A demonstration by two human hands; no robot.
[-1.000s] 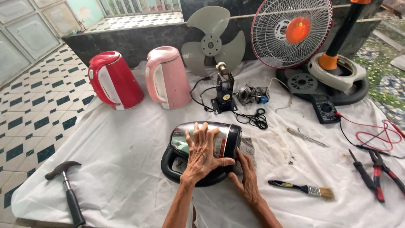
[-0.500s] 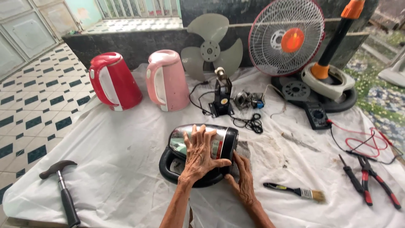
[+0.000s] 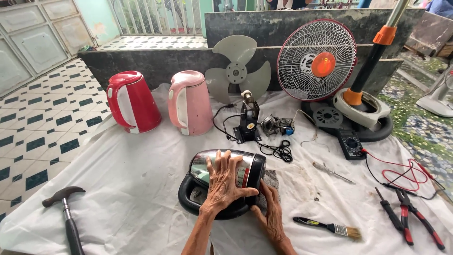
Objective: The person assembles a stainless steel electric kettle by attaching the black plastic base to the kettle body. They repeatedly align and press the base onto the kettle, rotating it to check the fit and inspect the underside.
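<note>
— Where was the kettle, seen from the head camera?

— The steel kettle (image 3: 222, 184) lay on its side on the white cloth (image 3: 141, 189), right in front of me, its black handle (image 3: 188, 200) toward my left and its base toward my right.

— And your hands?

— My left hand (image 3: 225, 185) lay flat on top of the shiny body, fingers spread wide and pressed down on it, thumb reaching toward the base. My right hand (image 3: 270, 212) was at the base end, fingers against the bottom of the kettle; how far they curled I cannot tell, because the kettle hid the tips.

— What lay around it?

— A paintbrush (image 3: 328, 227) lay just beside my right hand. Pliers (image 3: 417, 222) with red and black grips were further right, near red test leads (image 3: 401, 172) that ran to a black meter (image 3: 350, 144). A screwdriver (image 3: 332, 172) lay between the meter and the brush. A hammer (image 3: 66, 212) sat well apart on my left. Behind the kettle stood a small motor on a bracket (image 3: 248, 123), and beyond that a red kettle (image 3: 132, 101), a pink kettle (image 3: 191, 101), a grey fan blade (image 3: 237, 73) and a fan grille (image 3: 316, 59).
</note>
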